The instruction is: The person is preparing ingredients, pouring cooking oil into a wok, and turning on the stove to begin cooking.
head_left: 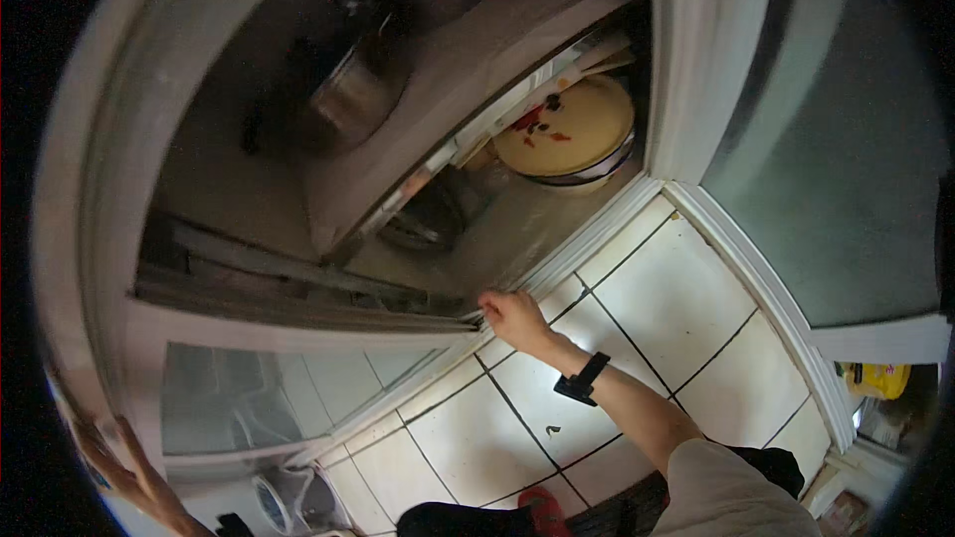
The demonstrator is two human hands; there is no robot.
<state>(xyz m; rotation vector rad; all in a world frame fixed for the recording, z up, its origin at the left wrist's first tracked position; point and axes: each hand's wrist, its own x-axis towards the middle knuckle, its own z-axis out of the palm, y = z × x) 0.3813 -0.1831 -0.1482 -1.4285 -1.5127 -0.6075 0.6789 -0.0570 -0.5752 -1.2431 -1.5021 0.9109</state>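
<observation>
Head view: big cupboard point(477, 20) w/ a white frame, its dark inside showing. White tile floor point(468, 428) w/ dark lines sits in front, filling the gap btwn the 2 doors. Right door point(826, 169), w/ dull green glass, is swung wide, well apart from both hands. Left door point(288, 334), w/ a white frame and clear-ish glass, stands out over the tiles; its corner meets the cupboard's front edge, right by the right hand.

Inside, a thick shelf point(517, 60) runs slantwise. Under it, on the right, is a round pot point(567, 129) w/ a cream lid w/ red & black marks, just back from the front edge. A shiny metal pot point(353, 99) is above the shelf; it's too dim to see well.

Low on the left is a gray-white tub point(286, 499). Left hand point(114, 462) is at the far left rim, by the left door's outer side. Its thumb is apart from the long fingers; can't tell if they've got hold of anything. Right hand point(512, 318) is at the left door's corner, fingers curled in; can't tell if they pinch the edge.

Small stuff: yellow pack point(880, 380) past the right door, black watch point(582, 380) on the right wrist, red shoe point(542, 509) at the bottom, tiny dark scrap point(553, 430) on a tile.
</observation>
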